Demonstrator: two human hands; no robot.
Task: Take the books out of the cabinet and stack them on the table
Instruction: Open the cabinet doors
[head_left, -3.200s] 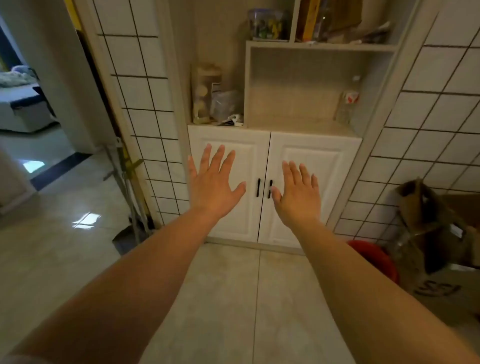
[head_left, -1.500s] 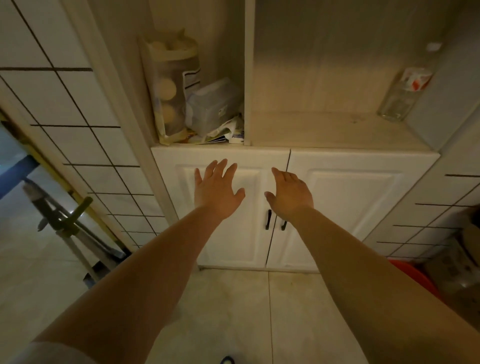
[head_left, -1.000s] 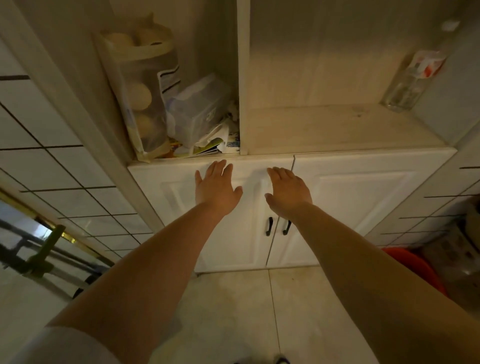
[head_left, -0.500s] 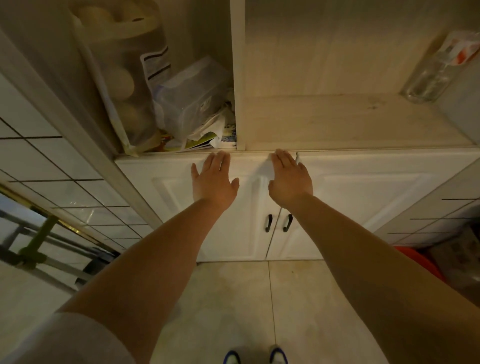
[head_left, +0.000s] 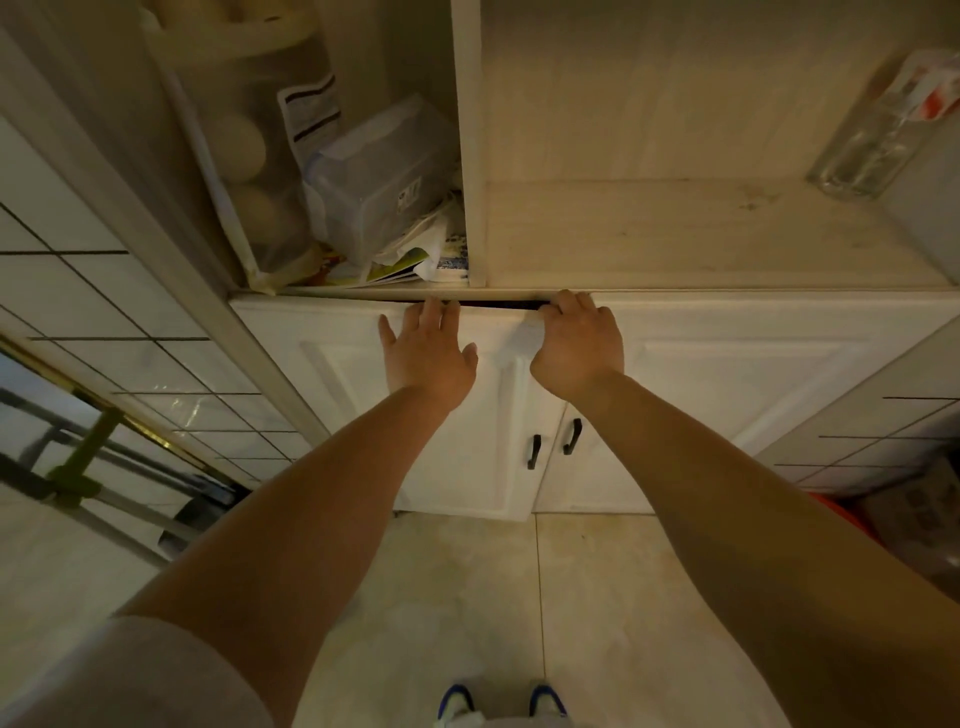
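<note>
The white cabinet has two lower doors with black handles (head_left: 534, 452). Its left door (head_left: 332, 374) stands slightly ajar, with a thin dark gap along its top edge. My left hand (head_left: 428, 353) lies on that door, fingertips hooked into the gap. My right hand (head_left: 576, 343) curls its fingers over the same door's top right corner. The right door (head_left: 753, 374) stays closed. No books or table are in view, and the cabinet's inside is hidden.
Above the doors, an open shelf (head_left: 675, 234) carries a plastic bottle (head_left: 878, 135) at the right. The left niche holds a clear bag (head_left: 244, 156), a plastic box (head_left: 384, 182) and loose papers (head_left: 410, 260). A metal frame (head_left: 78, 467) leans at left, a red bucket (head_left: 841, 514) at right.
I have stepped close to the cabinet. Both hands slid up from the door faces to the left door's top edge, and a dark gap has opened there.
</note>
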